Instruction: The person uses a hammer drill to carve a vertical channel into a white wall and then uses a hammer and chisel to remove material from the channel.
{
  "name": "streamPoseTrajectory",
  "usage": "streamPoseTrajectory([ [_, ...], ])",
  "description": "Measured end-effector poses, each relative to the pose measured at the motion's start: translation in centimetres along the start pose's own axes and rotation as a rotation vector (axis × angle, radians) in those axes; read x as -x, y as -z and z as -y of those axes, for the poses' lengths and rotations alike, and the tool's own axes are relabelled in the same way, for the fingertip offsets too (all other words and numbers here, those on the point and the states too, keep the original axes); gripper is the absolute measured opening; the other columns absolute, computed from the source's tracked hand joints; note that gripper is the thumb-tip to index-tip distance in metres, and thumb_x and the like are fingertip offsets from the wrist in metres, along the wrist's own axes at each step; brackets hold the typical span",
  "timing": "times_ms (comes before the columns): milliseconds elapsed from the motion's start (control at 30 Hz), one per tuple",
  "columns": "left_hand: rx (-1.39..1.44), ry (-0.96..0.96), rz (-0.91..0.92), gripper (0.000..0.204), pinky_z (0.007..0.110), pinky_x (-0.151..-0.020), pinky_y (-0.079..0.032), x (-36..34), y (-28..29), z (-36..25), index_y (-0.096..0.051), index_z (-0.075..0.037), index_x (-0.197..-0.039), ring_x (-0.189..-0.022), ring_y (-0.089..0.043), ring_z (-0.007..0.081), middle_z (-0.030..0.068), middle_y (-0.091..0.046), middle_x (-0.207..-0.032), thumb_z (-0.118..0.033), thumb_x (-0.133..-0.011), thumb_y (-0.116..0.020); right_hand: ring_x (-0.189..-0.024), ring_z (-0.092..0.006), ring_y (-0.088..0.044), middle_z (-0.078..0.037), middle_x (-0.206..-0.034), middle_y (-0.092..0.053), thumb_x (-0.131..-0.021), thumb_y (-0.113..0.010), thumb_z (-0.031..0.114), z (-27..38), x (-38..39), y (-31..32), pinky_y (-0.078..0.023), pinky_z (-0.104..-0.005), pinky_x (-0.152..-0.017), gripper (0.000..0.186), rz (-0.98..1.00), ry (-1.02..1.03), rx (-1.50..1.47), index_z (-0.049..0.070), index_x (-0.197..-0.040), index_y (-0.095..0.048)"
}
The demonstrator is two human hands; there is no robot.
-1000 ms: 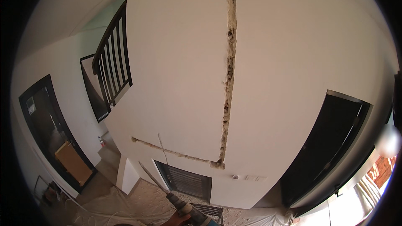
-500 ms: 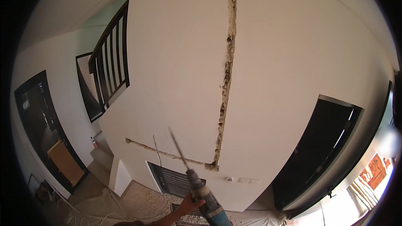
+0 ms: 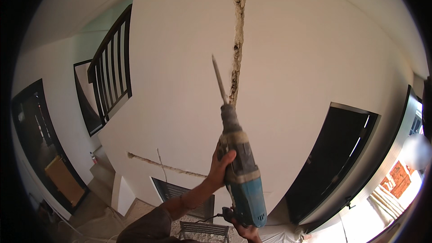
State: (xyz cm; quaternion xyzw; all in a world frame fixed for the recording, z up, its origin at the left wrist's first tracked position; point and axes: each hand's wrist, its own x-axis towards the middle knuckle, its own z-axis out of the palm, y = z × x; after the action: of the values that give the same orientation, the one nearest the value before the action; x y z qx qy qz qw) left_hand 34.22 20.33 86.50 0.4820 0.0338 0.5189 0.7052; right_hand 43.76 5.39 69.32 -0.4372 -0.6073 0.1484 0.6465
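A teal and black rotary hammer (image 3: 243, 189) with a long pointed chisel bit (image 3: 218, 76) is held up, tilted slightly left, in front of the wall. My left hand (image 3: 221, 164) grips the tool's front body. My right hand (image 3: 244, 230) holds its rear handle at the lower end, partly hidden behind the tool. The bit's tip is just left of a rough vertical channel (image 3: 238, 22) cut in the white wall (image 3: 292, 63); I cannot tell if it touches. A shorter horizontal channel (image 3: 166, 166) runs low on the left, crossed by a thin wire.
A dark stair railing (image 3: 112, 63) is upper left. Dark doors stand at left (image 3: 36, 121) and right (image 3: 328, 148). Below are a grille or window (image 3: 164, 191), a dark slatted object (image 3: 202, 230), rubble (image 3: 139, 210) and plastic sheeting (image 3: 281, 235). Bright light enters at far right.
The rotary hammer and both hands have risen and moved right, raising the bit from near the lower channel to beside the vertical one. The rear hand has come into view.
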Motion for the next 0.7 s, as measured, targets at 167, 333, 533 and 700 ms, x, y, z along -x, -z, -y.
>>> streamPoseTrajectory([
  [167, -0.061, -0.166, 0.187, 0.053, 0.036, -0.093, -0.054, -6.3, -5.0, -4.6, -0.043, -0.006, -0.137, -0.110, -0.061, 0.0170, 0.0075, -0.059, -0.122, -0.033, -0.095, -0.060, -0.087, -0.0201, -0.065, -0.013, -0.101, -0.065, -0.088, -0.067, 0.006, 3.7, -8.0, 0.3, -0.053, -0.0355, -0.080, 0.024, -0.106, 0.068, -0.134, -0.004, -0.108, -0.060],
  [333, -0.080, -0.135, 0.505, 0.077, 0.033, -0.097, -0.048, -13.0, -11.9, -12.0, -0.036, -0.005, -0.142, -0.114, -0.055, 0.0160, 0.0065, -0.054, -0.125, -0.045, -0.087, -0.072, -0.078, -0.0193, -0.064, -0.014, -0.098, -0.063, -0.084, -0.068, 0.004, 10.2, -18.0, 1.6, -0.055, -0.0328, -0.069, 0.038, -0.312, 0.259, -0.246, -0.002, -0.118, -0.052],
  [533, -0.081, -0.197, 0.502, 0.115, 0.042, -0.096, -0.050, -21.0, -15.7, -15.3, -0.022, 0.003, -0.144, -0.115, -0.056, 0.0288, 0.0189, -0.048, -0.129, -0.055, -0.067, -0.085, -0.087, -0.0194, -0.065, -0.015, -0.102, -0.065, -0.080, -0.065, -0.003, 16.6, -27.5, 1.7, -0.056, -0.0322, -0.068, 0.046, -0.407, 0.409, -0.390, -0.001, -0.123, -0.047],
  [700, -0.044, -0.223, 0.404, 0.112, 0.046, -0.092, -0.053, -28.7, -14.9, -18.5, -0.022, 0.002, -0.143, -0.113, -0.058, 0.0310, 0.0215, -0.048, -0.128, -0.055, -0.067, -0.083, -0.090, -0.0203, -0.065, -0.015, -0.103, -0.063, -0.079, -0.061, -0.005, 18.3, -34.6, -1.2, -0.056, -0.0328, -0.065, 0.052, -0.415, 0.425, -0.379, 0.002, -0.126, -0.040],
])
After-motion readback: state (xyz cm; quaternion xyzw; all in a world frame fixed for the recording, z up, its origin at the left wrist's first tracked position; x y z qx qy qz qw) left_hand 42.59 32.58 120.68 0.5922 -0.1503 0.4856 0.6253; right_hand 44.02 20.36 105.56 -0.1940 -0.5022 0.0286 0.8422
